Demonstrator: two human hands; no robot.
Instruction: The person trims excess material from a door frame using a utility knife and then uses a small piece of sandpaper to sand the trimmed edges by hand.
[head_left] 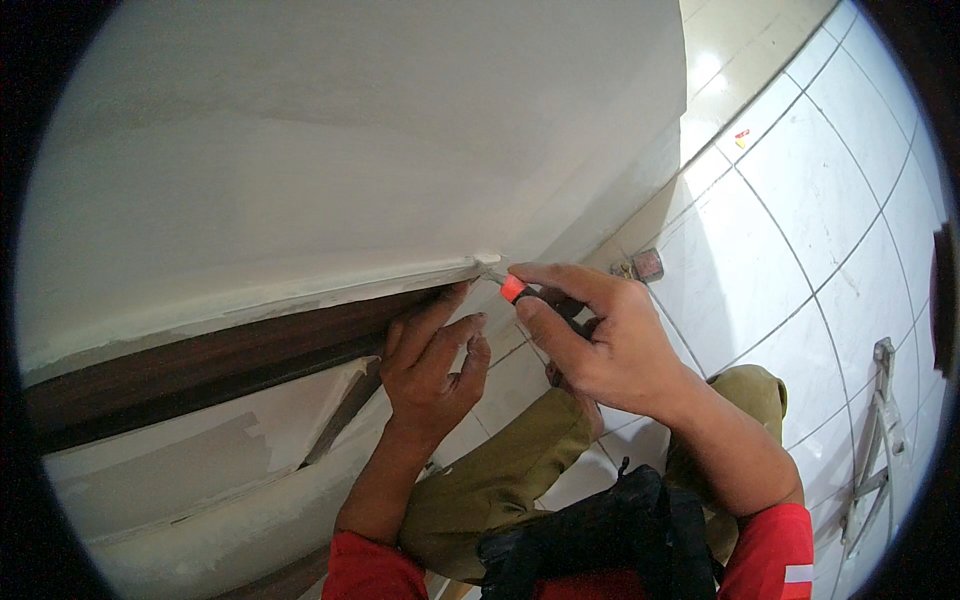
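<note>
My right hand (615,335) is closed round a small hand tool with an orange-and-black handle (513,289). Its thin metal end meets the corner of a white-coated edge (400,280), where a pale lump of filler-like paste (487,260) sits. The exact shape of the blade is too small to tell. Below that edge runs a dark brown wooden board (230,340). My left hand (430,365) is by the board's right end, the index finger reaching up against it and the other fingers loosely curled and apart, with nothing in them.
A large pale wall surface (340,150) rises ahead. White floor tiles (790,230) spread to the right, with a small reddish block-like object (648,265), a scrap (741,138) and a metal folding frame (872,450) on them. A pale panel (220,450) lies under the board.
</note>
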